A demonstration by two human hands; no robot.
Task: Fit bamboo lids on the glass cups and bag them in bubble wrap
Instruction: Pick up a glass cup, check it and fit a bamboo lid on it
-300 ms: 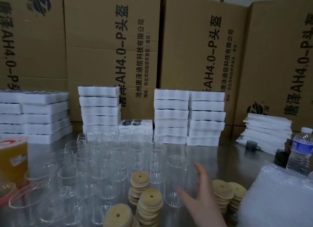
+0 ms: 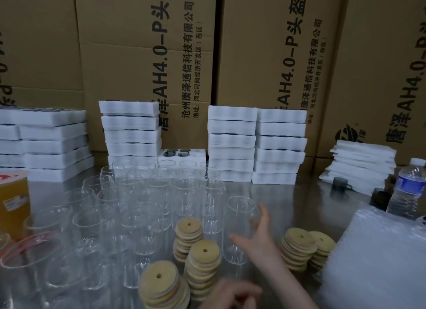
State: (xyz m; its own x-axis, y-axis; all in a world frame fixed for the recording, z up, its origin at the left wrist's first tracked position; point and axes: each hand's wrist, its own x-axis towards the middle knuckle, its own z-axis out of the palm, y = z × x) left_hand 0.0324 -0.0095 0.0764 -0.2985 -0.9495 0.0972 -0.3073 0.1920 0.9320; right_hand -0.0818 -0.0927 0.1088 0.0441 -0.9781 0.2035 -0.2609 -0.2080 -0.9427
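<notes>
Right hand (image 2: 260, 238) fingers spread, at upright glass cup (image 2: 238, 213), not clamped. Left hand (image 2: 232, 295) blurred; grip unreadable. Bamboo lid stacks (image 2: 202, 260) beside.

The counter (image 2: 272, 193) is smooth metal with a dull sheen, mirroring the clear, glossy glass cups (image 2: 147, 205). The bamboo lids (image 2: 202, 253) are matt, pale and finely grainy; the bubble wrap (image 2: 378, 258) at the counter's right edge is bumpy translucent plastic. White foam trays (image 2: 232, 142) look matt, like the brown cardboard boxes (image 2: 138, 55) behind.

Right hand (image 2: 258, 239) spread; left hand (image 2: 232, 293) curled.
</notes>
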